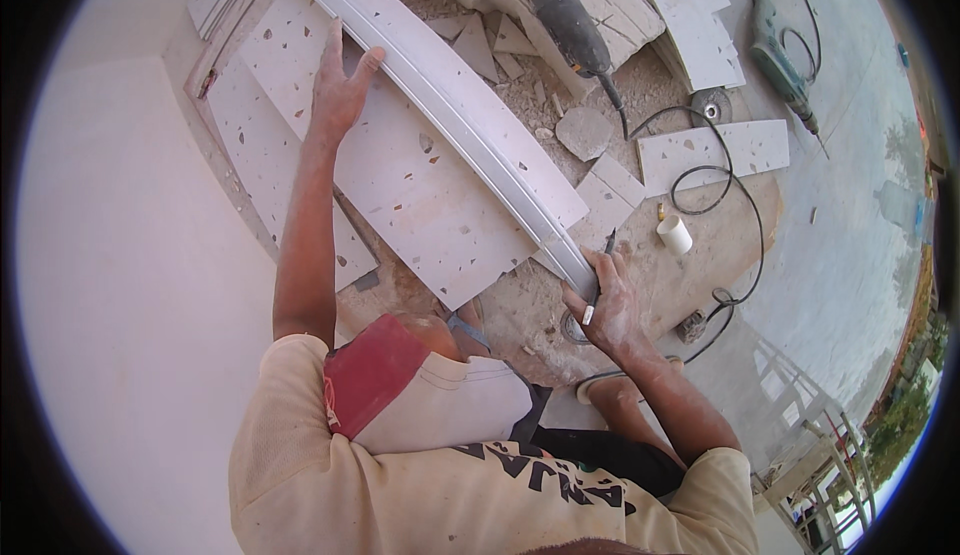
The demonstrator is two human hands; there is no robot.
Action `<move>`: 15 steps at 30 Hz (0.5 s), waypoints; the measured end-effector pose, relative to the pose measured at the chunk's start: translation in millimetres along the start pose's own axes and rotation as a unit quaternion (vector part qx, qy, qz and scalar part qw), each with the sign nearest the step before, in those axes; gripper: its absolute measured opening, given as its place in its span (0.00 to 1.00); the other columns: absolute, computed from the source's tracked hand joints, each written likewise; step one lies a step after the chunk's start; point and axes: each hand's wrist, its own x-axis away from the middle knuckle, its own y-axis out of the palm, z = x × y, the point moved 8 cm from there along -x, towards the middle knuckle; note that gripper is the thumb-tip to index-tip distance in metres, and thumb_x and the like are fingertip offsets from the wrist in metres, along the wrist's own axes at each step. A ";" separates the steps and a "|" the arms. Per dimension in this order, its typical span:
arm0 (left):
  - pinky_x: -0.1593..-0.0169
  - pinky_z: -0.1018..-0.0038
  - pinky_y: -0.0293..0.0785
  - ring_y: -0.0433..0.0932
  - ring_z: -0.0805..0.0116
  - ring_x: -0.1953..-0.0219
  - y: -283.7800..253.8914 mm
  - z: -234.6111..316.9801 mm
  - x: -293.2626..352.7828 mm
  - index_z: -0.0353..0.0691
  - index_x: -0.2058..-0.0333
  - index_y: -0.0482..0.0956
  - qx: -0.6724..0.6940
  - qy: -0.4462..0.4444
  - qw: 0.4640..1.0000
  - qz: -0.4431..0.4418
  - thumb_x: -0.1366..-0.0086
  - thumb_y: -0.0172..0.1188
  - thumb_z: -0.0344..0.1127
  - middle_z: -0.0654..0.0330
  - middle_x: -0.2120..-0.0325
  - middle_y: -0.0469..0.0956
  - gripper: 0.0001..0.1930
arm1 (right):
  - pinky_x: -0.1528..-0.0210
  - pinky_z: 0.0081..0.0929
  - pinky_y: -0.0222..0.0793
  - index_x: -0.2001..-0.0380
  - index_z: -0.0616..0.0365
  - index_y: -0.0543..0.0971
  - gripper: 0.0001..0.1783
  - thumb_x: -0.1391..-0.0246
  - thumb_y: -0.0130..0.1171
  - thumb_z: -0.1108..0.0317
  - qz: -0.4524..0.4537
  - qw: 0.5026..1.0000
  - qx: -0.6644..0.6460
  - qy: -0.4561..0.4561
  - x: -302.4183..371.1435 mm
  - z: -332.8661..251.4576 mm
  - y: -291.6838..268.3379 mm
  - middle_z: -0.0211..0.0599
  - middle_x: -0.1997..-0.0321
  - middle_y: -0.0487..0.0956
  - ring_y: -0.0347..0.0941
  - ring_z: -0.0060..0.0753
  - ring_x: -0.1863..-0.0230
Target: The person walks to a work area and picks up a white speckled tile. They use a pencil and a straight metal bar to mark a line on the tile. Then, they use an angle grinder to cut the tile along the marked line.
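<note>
A long silver metal straightedge lies diagonally across white speckled tiles. My left hand rests on the tile by its far end, fingers apart, with the thumb and a fingertip against the bar's edge. At the near end, my right hand is closed around a dark marker pen with a pale end, held upright. The thumb side of that hand touches the bar's end. A tile strip shows along the bar's right side.
A black corded power tool lies on a pale slab among broken tile pieces. Rightward are a green drill, a grinding disc, a white cylinder and a looping black cable. A white wall stands left.
</note>
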 end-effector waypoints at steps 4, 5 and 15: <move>0.26 0.58 0.50 0.52 0.46 0.26 2.4 -2.0 -2.0 0.30 0.28 0.49 0.005 0.007 1.000 -0.003 0.34 0.59 0.63 0.39 0.28 0.53 0.51 | 0.53 0.49 0.73 0.44 0.58 0.72 0.33 0.54 0.70 0.65 -0.004 1.000 0.001 0.007 -0.7 -2.1 -2.0 0.53 0.56 0.73 0.75 0.59 0.55; 0.26 0.58 0.50 0.51 0.46 0.26 1.8 -1.0 -2.0 0.30 0.28 0.48 0.005 0.013 1.000 -0.004 0.34 0.59 0.63 0.39 0.28 0.53 0.51 | 0.53 0.49 0.73 0.44 0.59 0.72 0.33 0.54 0.70 0.65 -0.002 1.000 0.001 0.004 -0.6 -1.3 -1.7 0.53 0.56 0.73 0.75 0.59 0.55; 0.26 0.59 0.50 0.52 0.46 0.26 -0.4 0.3 -0.3 0.29 0.28 0.49 -0.001 0.010 1.000 -0.013 0.33 0.59 0.63 0.39 0.29 0.54 0.51 | 0.54 0.51 0.74 0.43 0.56 0.72 0.33 0.53 0.70 0.65 -0.006 1.000 -0.006 0.020 0.3 -1.0 -1.2 0.53 0.55 0.74 0.77 0.60 0.56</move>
